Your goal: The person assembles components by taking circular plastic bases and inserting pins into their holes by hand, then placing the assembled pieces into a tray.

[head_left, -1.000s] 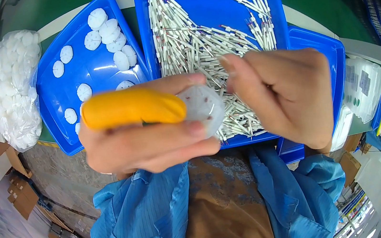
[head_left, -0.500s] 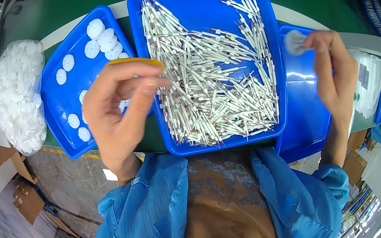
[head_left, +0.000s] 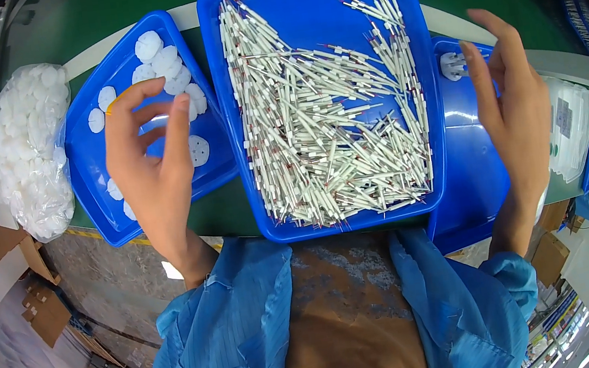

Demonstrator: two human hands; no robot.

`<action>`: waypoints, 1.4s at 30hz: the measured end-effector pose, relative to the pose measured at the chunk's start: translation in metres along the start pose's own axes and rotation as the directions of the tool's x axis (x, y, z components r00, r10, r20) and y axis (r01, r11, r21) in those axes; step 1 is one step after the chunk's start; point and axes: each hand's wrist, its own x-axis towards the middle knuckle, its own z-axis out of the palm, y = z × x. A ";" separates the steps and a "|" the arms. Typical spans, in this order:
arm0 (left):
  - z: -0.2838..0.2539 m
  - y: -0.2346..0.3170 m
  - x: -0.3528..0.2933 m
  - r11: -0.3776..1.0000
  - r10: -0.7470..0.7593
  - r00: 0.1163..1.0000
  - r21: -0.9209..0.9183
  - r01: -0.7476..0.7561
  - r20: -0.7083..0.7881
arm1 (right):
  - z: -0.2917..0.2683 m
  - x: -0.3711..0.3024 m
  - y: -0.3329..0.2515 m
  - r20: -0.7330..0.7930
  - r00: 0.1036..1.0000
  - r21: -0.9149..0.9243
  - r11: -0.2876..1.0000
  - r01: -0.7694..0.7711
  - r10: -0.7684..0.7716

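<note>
Fingers (head_left: 142, 92) of the person's left hand (head_left: 147, 159) are curved and spread apart, with a gap between thumb and forefinger; a bit of yellow covering shows on one finger. The hand is above the left blue tray (head_left: 92, 158), nearest the white discs (head_left: 148, 47) there. These are round, with no long axis; most lie with a broad face up, some overlapping in a cluster toward the far end, and one to the right of the thumb shows small dark holes.

At the other side, the right hand (head_left: 512, 99) points away from the body over the right blue tray (head_left: 467, 168), thumb and forefinger apart. Just left of the thumb, at that tray's far end, is a small white piece (head_left: 451, 66); I cannot tell whether they touch, and it is too small to say exactly which way it faces.

Between the hands, a centre tray (head_left: 321, 20) holds a heap of slender white rods (head_left: 325, 187). Their long axes cross at many angles: those along the right wall run near to far, while a few at the far end lie crosswise.
</note>
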 end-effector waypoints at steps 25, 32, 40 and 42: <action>0.034 0.032 -0.002 0.937 0.126 0.991 -0.333 -0.106 0.038 | 0.079 0.030 -0.061 0.079 0.802 0.345 0.771 0.535 -0.592; 0.049 0.007 0.001 0.875 0.028 0.995 -0.484 0.022 0.096 | 0.024 0.013 -0.075 0.283 0.932 0.679 0.734 -0.028 -0.226; 0.048 0.016 -0.001 0.852 0.041 0.996 -0.524 0.009 0.083 | 0.043 0.006 -0.090 0.085 0.938 0.714 0.677 0.178 -0.337; 0.047 0.015 -0.001 0.743 -0.002 0.997 -0.667 0.051 0.073 | 0.043 0.006 -0.091 0.034 0.936 0.680 0.695 0.235 -0.350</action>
